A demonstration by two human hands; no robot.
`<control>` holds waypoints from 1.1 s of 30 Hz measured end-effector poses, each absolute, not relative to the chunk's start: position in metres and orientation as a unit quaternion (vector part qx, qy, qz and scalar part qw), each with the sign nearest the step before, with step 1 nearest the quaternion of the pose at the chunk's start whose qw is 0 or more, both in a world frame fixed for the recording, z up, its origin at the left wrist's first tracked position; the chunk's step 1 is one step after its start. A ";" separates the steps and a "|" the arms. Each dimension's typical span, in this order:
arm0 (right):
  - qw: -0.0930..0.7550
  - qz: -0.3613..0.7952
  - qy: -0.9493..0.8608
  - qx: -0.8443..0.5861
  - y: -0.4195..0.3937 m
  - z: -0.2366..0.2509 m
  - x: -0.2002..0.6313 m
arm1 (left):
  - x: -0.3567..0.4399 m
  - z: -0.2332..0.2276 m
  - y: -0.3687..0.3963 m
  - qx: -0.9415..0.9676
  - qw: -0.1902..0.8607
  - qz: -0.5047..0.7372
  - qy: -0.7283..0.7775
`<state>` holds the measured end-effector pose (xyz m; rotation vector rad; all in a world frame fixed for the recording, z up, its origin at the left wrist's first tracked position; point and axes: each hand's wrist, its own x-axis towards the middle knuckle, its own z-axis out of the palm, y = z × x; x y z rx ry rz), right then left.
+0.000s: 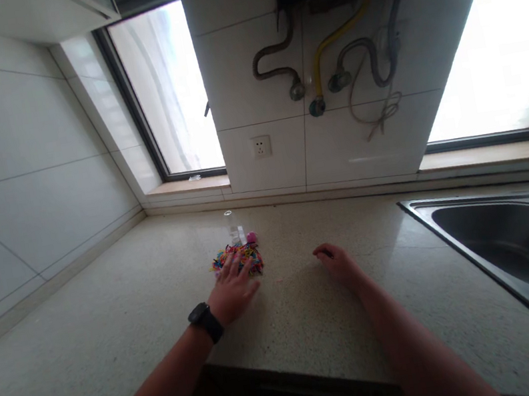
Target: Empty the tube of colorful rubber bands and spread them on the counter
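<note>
1. Resting flat with fingers spread, the left hand (232, 289) lies on the near edge of a pile of small colourful bands (237, 259) on the speckled countertop (114, 331).
2. A small clear bottle (232, 226) and a pink cap (251, 237) stand just behind the pile.
3. The right hand (339, 264), loosely curled and holding nothing, rests on the counter well apart from the pile.
4. A steel sink (514, 237) sits at the right.

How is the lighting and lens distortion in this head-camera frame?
Head view: both windows are blown out to white, leaving the counter dim; wide-angle distortion tilts the wall lines outward; the left hand on the colourful pile and the right hand are soft but readable.
</note>
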<state>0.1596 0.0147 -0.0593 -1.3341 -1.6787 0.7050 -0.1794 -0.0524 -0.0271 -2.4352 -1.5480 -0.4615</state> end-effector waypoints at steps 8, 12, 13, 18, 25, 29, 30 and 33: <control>0.420 0.286 -0.669 -0.542 0.016 -0.062 0.162 | -0.120 -0.026 -0.080 -0.911 -0.010 -0.054 -0.409; 0.417 0.289 -0.666 -0.546 0.017 -0.063 0.162 | -0.153 -0.033 -0.065 -0.867 0.040 -0.048 -0.495; 0.416 0.290 -0.666 -0.547 0.017 -0.063 0.162 | -0.162 -0.034 -0.062 -0.861 0.057 -0.052 -0.503; 0.414 0.293 -0.670 -0.542 0.016 -0.060 0.162 | -0.196 -0.037 -0.049 -0.826 0.122 -0.114 -0.538; 0.420 0.306 -0.660 -0.543 0.015 -0.061 0.164 | -0.212 -0.032 -0.047 -0.813 0.068 -0.103 -0.569; 0.418 0.315 -0.655 -0.545 0.017 -0.061 0.164 | -0.217 -0.025 -0.054 -0.801 0.083 -0.132 -0.578; 0.419 0.318 -0.653 -0.545 0.017 -0.061 0.163 | -0.218 -0.023 -0.054 -0.798 0.085 -0.137 -0.581; 0.419 0.326 -0.648 -0.545 0.016 -0.060 0.164 | -0.220 -0.022 -0.053 -0.784 0.101 -0.160 -0.591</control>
